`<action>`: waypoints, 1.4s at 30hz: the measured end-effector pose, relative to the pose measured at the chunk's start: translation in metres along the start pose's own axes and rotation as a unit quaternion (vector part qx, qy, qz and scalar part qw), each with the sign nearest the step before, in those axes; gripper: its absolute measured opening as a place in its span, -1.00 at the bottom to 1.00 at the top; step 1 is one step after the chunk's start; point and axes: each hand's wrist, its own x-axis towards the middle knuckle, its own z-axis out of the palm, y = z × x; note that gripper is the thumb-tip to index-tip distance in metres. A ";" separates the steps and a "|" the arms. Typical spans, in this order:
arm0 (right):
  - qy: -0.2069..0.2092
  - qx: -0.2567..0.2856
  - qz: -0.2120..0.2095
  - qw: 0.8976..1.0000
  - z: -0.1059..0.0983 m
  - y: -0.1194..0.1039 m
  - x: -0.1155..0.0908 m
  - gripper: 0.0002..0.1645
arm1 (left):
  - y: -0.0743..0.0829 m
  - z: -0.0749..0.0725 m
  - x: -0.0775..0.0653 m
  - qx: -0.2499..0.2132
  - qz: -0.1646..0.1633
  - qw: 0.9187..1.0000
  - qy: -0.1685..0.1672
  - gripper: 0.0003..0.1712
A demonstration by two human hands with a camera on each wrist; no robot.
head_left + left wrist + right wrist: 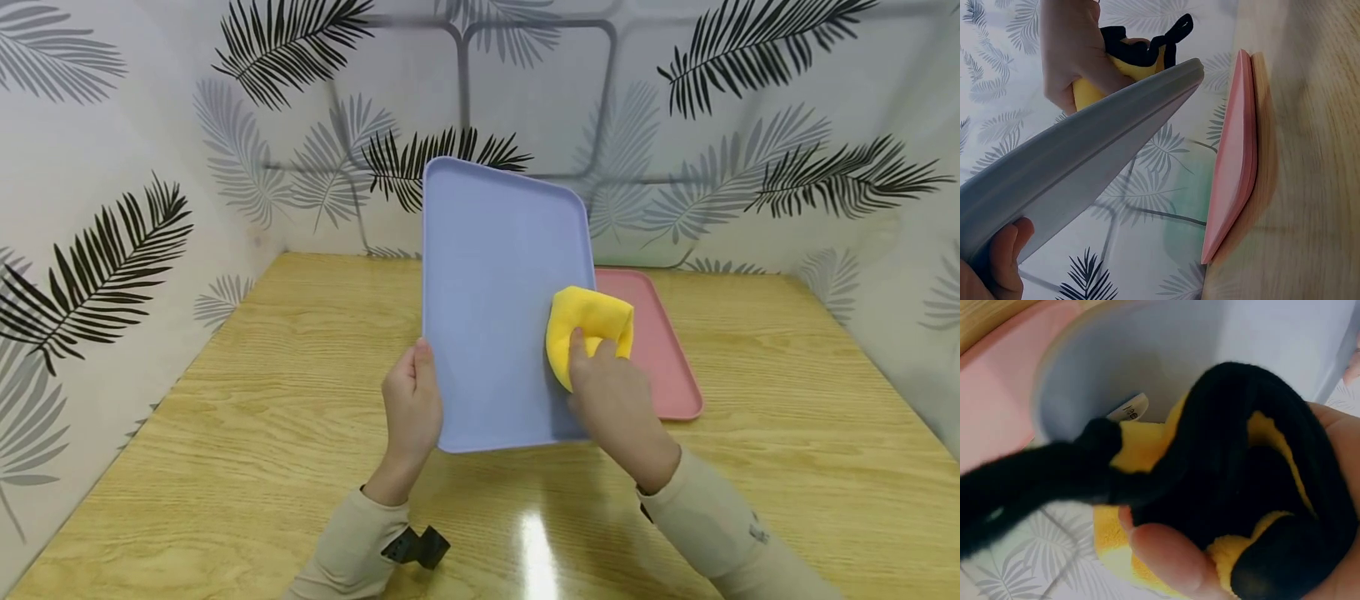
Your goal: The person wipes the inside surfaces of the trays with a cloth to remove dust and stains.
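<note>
A pale blue rectangular tray (495,292) is held up over the table, its inner face toward me. My left hand (416,400) grips its left rim near the lower corner, thumb in front; in the left wrist view the fingertips (1005,253) curl round the rim. My right hand (618,408) holds a bunched yellow cloth (588,310) against the tray's right side, index finger pressing into it. Black edging (1235,406) on the cloth hangs in folds in the right wrist view, with a small white printed tag (1133,409) beside it.
Behind the blue tray, a pink tray (663,358) lies flat on the wooden table (300,400), partly hidden; its side shows layered rims in the left wrist view. Leaf-patterned white walls (525,100) close in the back and sides. A black wrist device (416,547) sits at my left sleeve.
</note>
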 end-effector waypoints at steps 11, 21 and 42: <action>0.095 -0.021 -0.077 0.992 -0.002 -0.021 -0.006 -0.20 | 0.000 0.003 -0.001 -0.005 -0.010 1.000 0.001 -0.55; 0.177 -0.003 -0.175 0.969 -0.002 -0.047 -0.008 -0.41 | -0.002 0.005 -0.002 -0.017 -0.014 1.000 -0.013 -0.55; 0.160 0.018 -0.194 0.968 -0.009 -0.031 -0.013 -0.27 | 0.002 -0.003 0.004 -0.013 -0.023 0.999 0.019 -0.52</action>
